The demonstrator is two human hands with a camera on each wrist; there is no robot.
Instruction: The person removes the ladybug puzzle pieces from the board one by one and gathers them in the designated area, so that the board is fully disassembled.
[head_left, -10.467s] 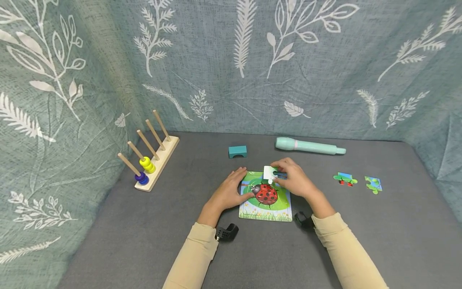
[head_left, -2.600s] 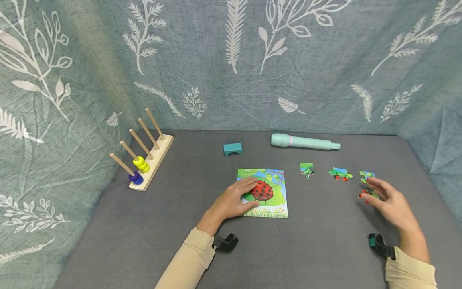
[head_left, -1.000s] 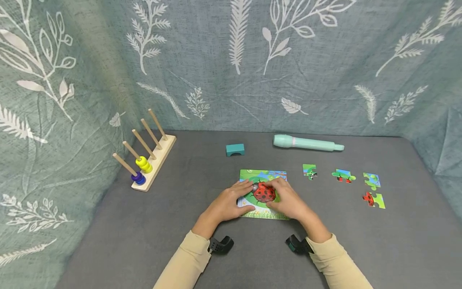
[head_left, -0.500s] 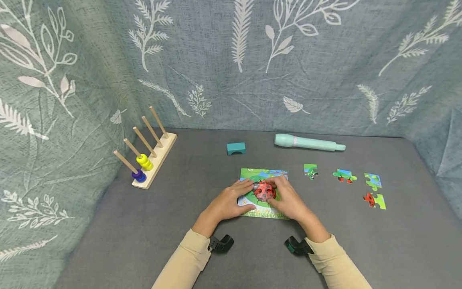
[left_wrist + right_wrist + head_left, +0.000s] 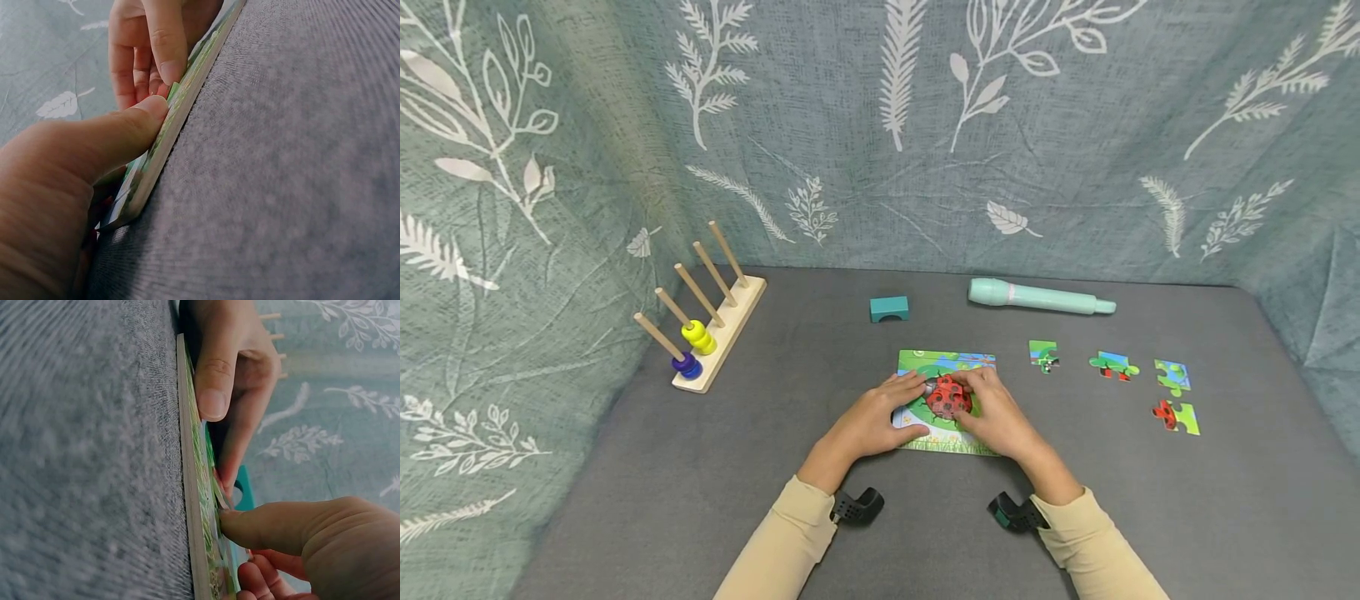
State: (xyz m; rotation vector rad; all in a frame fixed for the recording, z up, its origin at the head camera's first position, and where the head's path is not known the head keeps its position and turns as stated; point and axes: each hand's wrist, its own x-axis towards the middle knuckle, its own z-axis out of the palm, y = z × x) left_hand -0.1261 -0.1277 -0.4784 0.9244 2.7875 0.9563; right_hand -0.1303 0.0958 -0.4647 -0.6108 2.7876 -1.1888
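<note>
Left hand (image 5: 872, 421) braces, right hand (image 5: 996, 417) pinches: puzzle board (image 5: 953, 446) between them

The puzzle board lies flat under both hands, its ladybug picture framed between the 2 sets of fingertips. Over the ladybug's body, the right hand appears to pinch 1 ladybug piece (image 5: 947, 397), thumb on the near side, fingers on the far side. From the left wrist, a green edge stands slightly proud of the board between the 2 thumbs; whether it is seated is hidden. The left hand is spread and relaxed, thumb and fingers resting on the board's left part, pinching nothing that shows.

To do this well, I would keep the left hand's weight on the board so it cannot slide, hold the piece level, and ease it straight up or down. If its knobs catch, a small turn should serve better than force, which could jog neighbouring pieces.

To the right of the right hand lie 4 loose pieces (image 5: 1114, 366), the nearest a green piece (image 5: 1042, 352). Ahead of the left hand sits a teal block (image 5: 889, 309); ahead of the right, a mint tube (image 5: 1041, 297). Well off to the left hand's left is a wooden stand (image 5: 747, 293) with 5 pegs, 2 carrying yellow beads (image 5: 699, 337) and blue beads (image 5: 687, 367).
</note>
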